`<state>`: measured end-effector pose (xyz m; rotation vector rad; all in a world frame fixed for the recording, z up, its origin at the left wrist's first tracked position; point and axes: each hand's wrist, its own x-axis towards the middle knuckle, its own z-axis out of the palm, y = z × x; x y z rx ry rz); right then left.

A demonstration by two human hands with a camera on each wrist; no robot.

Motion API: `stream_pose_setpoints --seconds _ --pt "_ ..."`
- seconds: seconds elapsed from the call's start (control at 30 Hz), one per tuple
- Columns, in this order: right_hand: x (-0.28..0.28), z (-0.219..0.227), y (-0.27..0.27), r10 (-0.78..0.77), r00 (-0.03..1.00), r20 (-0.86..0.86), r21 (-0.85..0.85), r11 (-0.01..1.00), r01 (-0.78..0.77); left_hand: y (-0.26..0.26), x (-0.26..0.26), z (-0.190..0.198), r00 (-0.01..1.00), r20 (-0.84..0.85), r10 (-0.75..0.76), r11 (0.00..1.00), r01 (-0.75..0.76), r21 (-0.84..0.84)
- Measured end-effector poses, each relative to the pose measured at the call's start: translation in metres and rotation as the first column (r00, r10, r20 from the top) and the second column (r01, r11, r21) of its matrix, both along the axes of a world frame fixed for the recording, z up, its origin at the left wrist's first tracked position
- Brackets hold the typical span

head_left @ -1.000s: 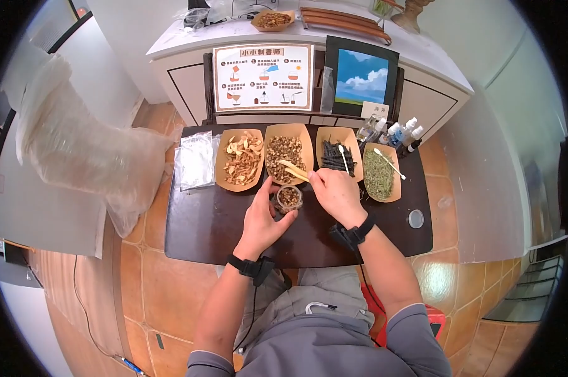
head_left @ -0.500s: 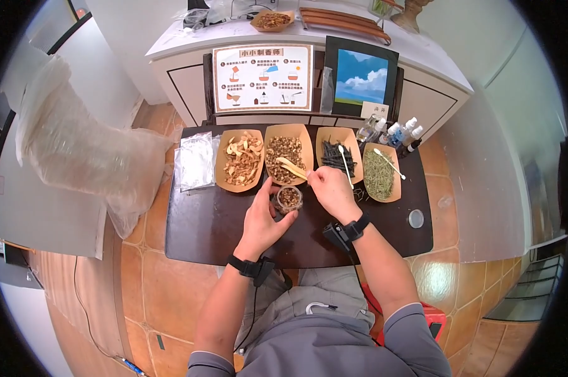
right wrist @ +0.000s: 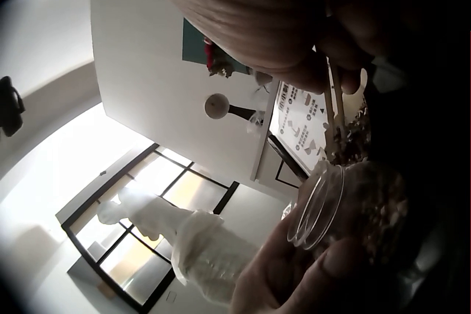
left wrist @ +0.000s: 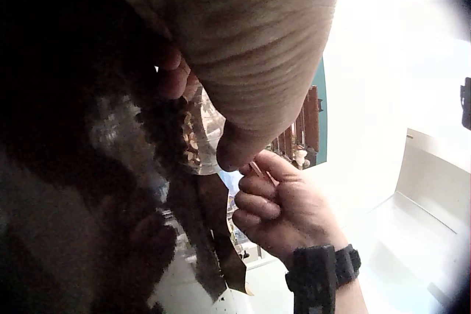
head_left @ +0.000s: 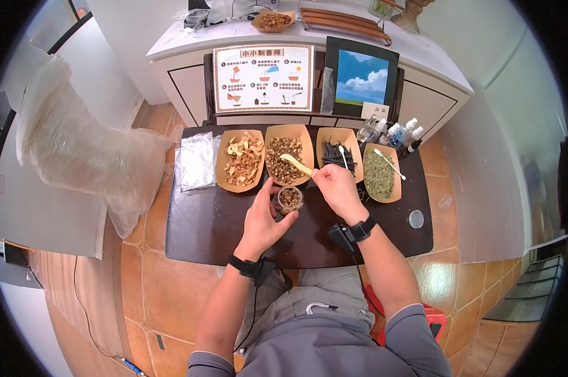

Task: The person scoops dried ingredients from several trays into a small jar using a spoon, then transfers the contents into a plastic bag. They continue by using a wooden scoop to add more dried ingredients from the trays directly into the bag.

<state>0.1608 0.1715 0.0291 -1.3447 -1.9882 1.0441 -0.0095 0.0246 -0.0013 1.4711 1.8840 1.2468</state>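
The left hand [head_left: 264, 221] grips a small clear jar [head_left: 290, 198] partly filled with brown bits, its mouth uncovered. Pinched in the right hand [head_left: 338, 190] is a pale wooden tool [head_left: 296, 165], its far end over the second paper tray [head_left: 304, 139] of chopped brown pieces, just beyond the jar. The right wrist view shows two pale prongs [right wrist: 335, 111] of the tool reaching toward the pieces, and the threaded jar [right wrist: 327, 207] below. In the left wrist view, the jar [left wrist: 204, 131] lies beside the left thumb, with the right hand [left wrist: 283, 207] beyond.
Trays of sliced pieces [head_left: 243, 160], dark sticks [head_left: 338, 154] and green herbs [head_left: 379, 173] flank the second tray. Silvery packets [head_left: 196, 161] lie left; small bottles [head_left: 406, 133] stand back right. A round lid [head_left: 416, 218] rests on the dark table [head_left: 359, 242]. An instruction sheet [head_left: 264, 78] stands behind.
The tool has changed angle, its tip shifting slightly up over the second tray, and the right hand has moved slightly with it. The left hand and jar have stayed nearly in place.
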Motion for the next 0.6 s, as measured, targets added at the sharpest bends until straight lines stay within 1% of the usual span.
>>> stream_pose_setpoints --seconds 0.17,0.3,0.4,0.47,0.5,0.53,0.57,0.6 --pt "0.017 0.013 -0.009 0.026 0.998 -0.059 0.022 0.999 -0.025 0.0 0.0 0.002 1.0 0.008 0.004 1.0 -0.004 -0.009" --pt "0.037 0.04 -0.035 0.054 0.997 -0.061 0.049 0.997 -0.051 0.0 0.001 0.001 1.0 0.019 -0.003 1.0 0.003 0.002" --pt "0.05 0.043 -0.054 0.086 0.994 -0.069 0.065 0.995 -0.081 0.0 0.0 0.002 1.0 0.005 -0.003 1.0 0.003 0.002" --pt "0.056 0.054 -0.067 0.14 0.99 -0.027 0.133 0.982 -0.135 -0.001 0.0 0.002 1.0 0.0 -0.008 1.0 0.008 -0.001" --pt "0.058 0.055 -0.072 0.163 0.983 0.082 0.205 0.963 -0.177 -0.001 0.001 0.002 1.0 0.006 -0.003 1.0 0.003 0.003" --pt "0.06 0.054 -0.075 0.161 0.984 0.082 0.205 0.963 -0.174 -0.001 0.001 0.001 1.0 0.011 0.001 1.0 -0.001 0.008" --pt "0.061 0.053 -0.077 0.192 0.967 0.167 0.329 0.914 -0.238 -0.001 0.001 0.0 1.0 0.011 -0.002 1.0 0.002 0.009" --pt "0.061 0.051 -0.078 0.21 0.944 0.254 0.439 0.845 -0.306 -0.001 0.001 -0.001 1.0 0.009 -0.003 1.0 0.003 0.006"
